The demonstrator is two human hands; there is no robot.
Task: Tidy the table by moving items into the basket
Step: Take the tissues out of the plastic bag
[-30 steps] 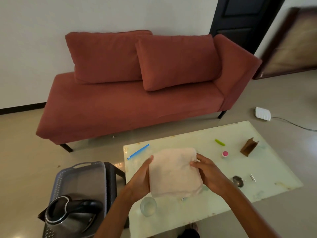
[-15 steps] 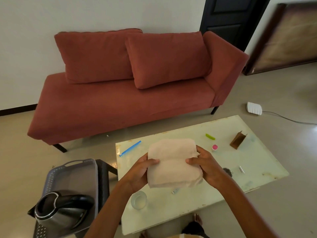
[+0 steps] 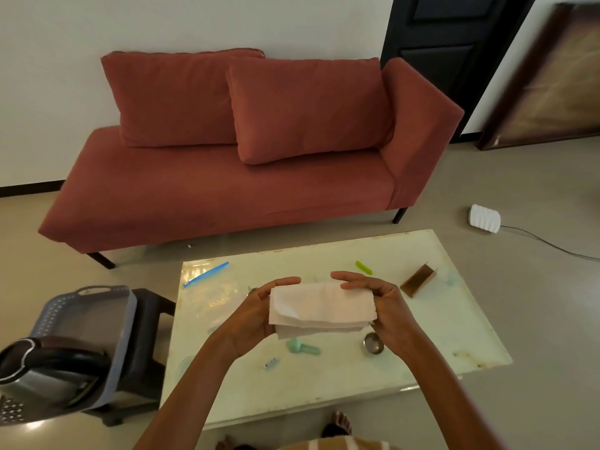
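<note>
Pale pink, the folded towel (image 3: 321, 308) is held above the middle of the glass-topped table (image 3: 448, 326). The left hand (image 3: 256, 316) and right hand (image 3: 386, 306) each grip one short end, with thumbs lying over the top fold. The grey basket (image 3: 58, 315) sits left of the table on a dark stool (image 3: 152, 319), with an electric kettle (image 3: 52, 365) inside.

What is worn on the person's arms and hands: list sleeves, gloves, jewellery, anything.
Nothing shows on them. The left hand and right hand are bare, with no gloves and no rings in view. The left forearm and right forearm carry no sleeve, watch or bracelet down to the frame's lower edge. The only clothing in view is a tan and white striped garment at the bottom edge.
</note>
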